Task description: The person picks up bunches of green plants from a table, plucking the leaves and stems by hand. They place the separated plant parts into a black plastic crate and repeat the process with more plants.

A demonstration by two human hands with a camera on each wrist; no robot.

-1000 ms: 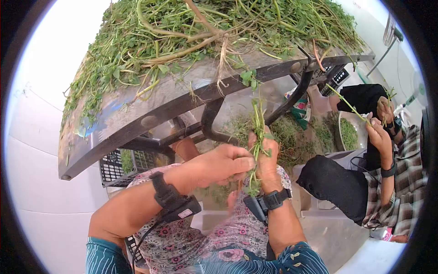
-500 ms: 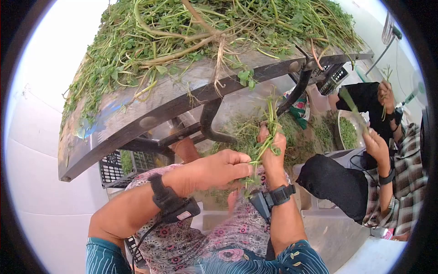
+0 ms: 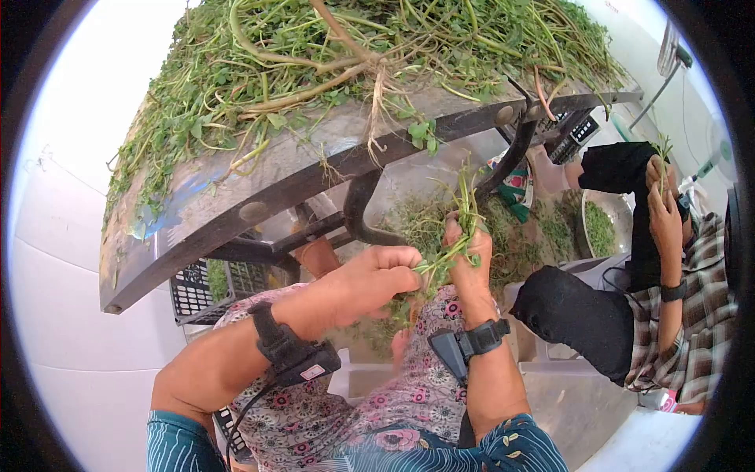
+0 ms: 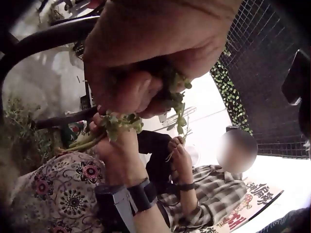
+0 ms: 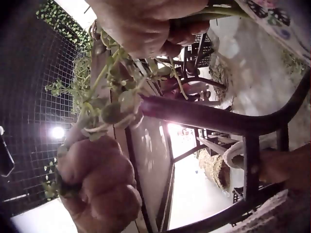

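A small bunch of leafy green stems (image 3: 465, 206) stretches between my two hands above my lap in the head view. My right hand (image 3: 472, 256) grips the bunch with curled fingers, its stem ends rising past the fist. To its left, my left hand (image 3: 362, 285) pinches the leafy ends between thumb and fingers. In the left wrist view, leaves (image 4: 177, 99) poke out from under my left hand (image 4: 155, 48). The right wrist view has my left hand (image 5: 104, 182) curled below leafy sprigs (image 5: 109, 109), with my right hand (image 5: 146, 24) above.
A wooden table (image 3: 299, 165) heaped with greens (image 3: 377, 55) stands ahead, on curved metal legs. Cut greens (image 3: 503, 236) lie on the floor below. A black crate (image 3: 203, 291) is at left. Another person (image 3: 668, 315) sits at right near a bowl (image 3: 584, 224), handling stems.
My right hand moved slightly right and my left hand drew back to the left, tilting the leafy ends leftward. The other person's hands came together.
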